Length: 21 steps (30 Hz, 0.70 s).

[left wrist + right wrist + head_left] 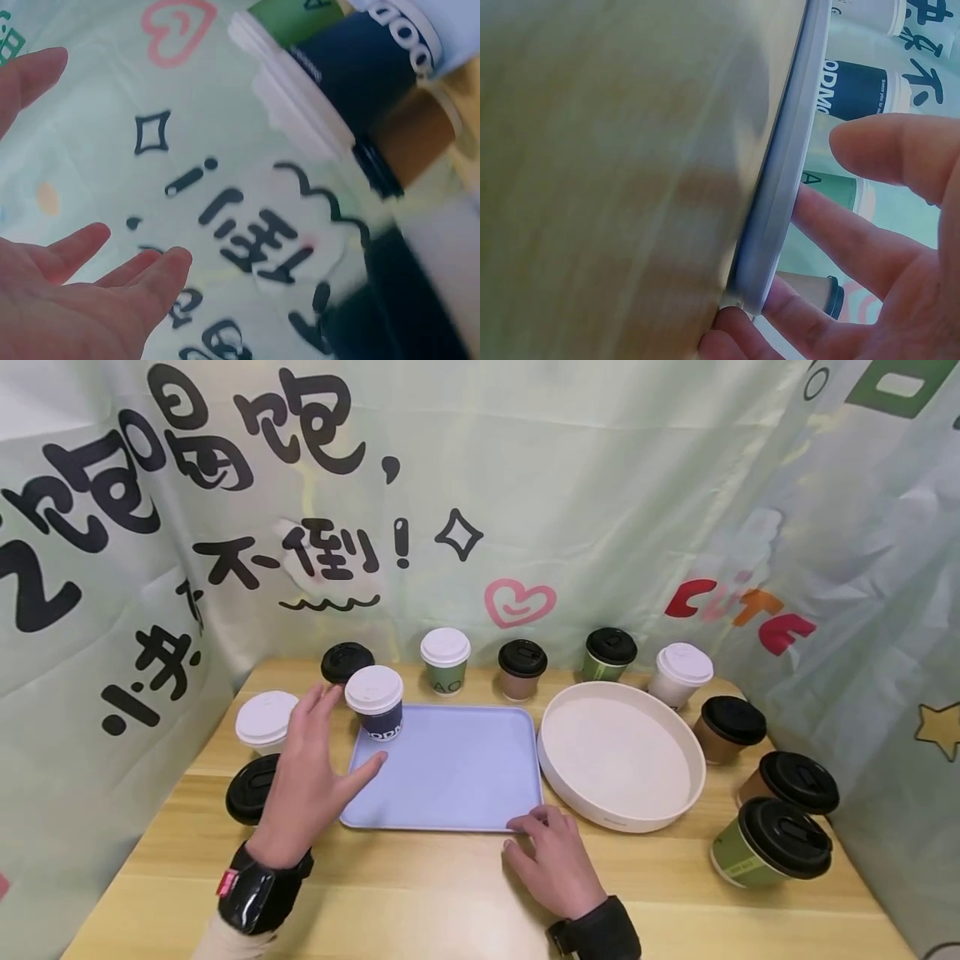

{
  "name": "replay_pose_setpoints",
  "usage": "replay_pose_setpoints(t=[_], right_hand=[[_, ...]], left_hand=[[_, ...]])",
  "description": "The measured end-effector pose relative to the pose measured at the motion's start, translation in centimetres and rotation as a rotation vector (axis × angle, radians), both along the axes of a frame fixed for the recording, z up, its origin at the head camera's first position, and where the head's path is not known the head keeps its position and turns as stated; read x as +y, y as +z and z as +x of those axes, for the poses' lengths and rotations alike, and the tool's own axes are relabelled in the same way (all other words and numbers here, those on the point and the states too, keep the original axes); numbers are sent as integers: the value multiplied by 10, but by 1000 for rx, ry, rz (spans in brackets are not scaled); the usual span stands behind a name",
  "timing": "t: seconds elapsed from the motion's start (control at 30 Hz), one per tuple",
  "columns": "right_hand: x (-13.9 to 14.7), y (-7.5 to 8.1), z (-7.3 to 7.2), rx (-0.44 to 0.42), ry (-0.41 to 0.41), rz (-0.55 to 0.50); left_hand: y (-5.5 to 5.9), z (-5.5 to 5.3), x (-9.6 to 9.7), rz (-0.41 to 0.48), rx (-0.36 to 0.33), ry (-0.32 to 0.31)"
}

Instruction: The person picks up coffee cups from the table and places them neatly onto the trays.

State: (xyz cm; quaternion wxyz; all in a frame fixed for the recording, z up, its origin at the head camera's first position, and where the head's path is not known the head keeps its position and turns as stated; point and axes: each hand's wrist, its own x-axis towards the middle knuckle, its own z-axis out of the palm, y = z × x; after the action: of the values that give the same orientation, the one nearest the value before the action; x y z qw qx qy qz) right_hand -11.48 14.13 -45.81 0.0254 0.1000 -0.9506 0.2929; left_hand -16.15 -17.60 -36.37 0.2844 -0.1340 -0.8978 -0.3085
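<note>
A navy paper cup (381,723) with a white lid stands on the back left corner of the lavender tray (450,768). My left hand (311,772) is raised just left of this cup, thumb and fingers spread apart and holding nothing. In the left wrist view the navy cup (360,67) is beyond the fingertips. At the tray's front right corner, fingertips of my right hand (555,864) touch the rim. The right wrist view shows fingers (847,236) against the tray's edge (780,195), while the thumb stands away from it.
A round cream tray (622,752) sits right beside the lavender one. Lidded paper cups line the table's left, back and right sides, among them a black-lidded cup (251,789) by my left wrist and a green cup (768,843) at right. A printed cloth (570,485) hangs behind.
</note>
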Motion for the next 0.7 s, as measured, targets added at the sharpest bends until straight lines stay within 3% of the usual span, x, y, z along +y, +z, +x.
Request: replay_pose_setpoints(t=[0.13, 0.3, 0.53, 0.7], right_hand=[[2, 0, -1, 7, -4, 10], [3, 0, -1, 5, -8, 6], [2, -1, 0, -5, -8, -2], [3, -2, 1, -4, -2, 3]], left_hand=[[0, 12, -12, 2, 59, 33], [-4, 21, -25, 25, 71, 75], [-10, 27, -47, 48, 7, 156], [-14, 32, -61, 37, -93, 187]])
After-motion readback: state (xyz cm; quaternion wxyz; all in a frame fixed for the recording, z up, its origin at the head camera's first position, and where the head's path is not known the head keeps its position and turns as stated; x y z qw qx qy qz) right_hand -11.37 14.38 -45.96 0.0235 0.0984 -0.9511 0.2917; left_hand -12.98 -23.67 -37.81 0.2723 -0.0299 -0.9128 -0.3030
